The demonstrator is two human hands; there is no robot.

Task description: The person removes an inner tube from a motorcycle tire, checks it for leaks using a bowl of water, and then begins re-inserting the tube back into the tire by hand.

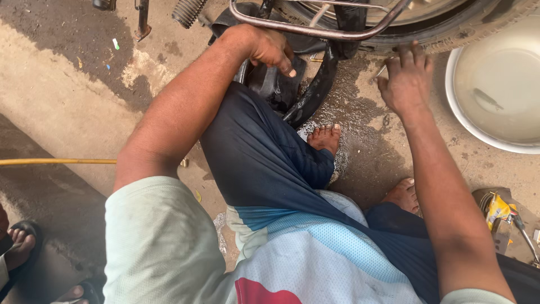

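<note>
Head view, left to right: left hand [269, 49] curled on black rubber inner tube [306, 93] under tyre [467, 31]; right hand [406, 76] spread, fingertips against tyre. Tube likely soft, floppy, wet-slick; best gripped by a fold.

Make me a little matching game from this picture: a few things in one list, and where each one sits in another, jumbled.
Things:
1. left hand
2. right hand
3. white basin
4. yellow hose

Places:
A. lies along the ground at the far left
B. holds water beside the tyre
C. on the black inner tube
D. fingers up at the tyre's edge

Pairs: 1-C, 2-D, 3-B, 4-A
</note>
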